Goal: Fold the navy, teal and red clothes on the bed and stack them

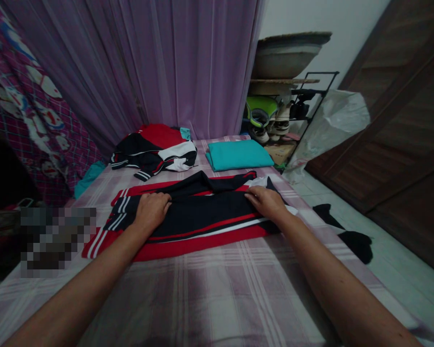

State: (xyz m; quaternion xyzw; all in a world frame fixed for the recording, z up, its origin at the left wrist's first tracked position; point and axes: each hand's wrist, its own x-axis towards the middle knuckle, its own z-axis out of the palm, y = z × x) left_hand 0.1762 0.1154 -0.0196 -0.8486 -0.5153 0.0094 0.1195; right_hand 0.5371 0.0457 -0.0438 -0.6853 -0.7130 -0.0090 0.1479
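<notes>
A navy, red and white track jacket (202, 212) lies sideways across the bed in front of me. Its white-striped edges point left and a white patch shows at the right end. My left hand (152, 208) rests on the striped left part, fingers curled and closed on the dark cloth. At the other end, my right hand (265, 200) pinches the fabric beside the white patch. A long dark fold of the garment runs along its far side, beyond both hands.
Behind the jacket lie a crumpled heap of red, navy and white clothing (155, 149) and a folded teal cloth (240, 154). Purple curtains (188, 62) hang at the back. Right of the bed are a shoe rack (316, 99), a plastic bag (342, 115) and black cloth (354, 246) on the floor.
</notes>
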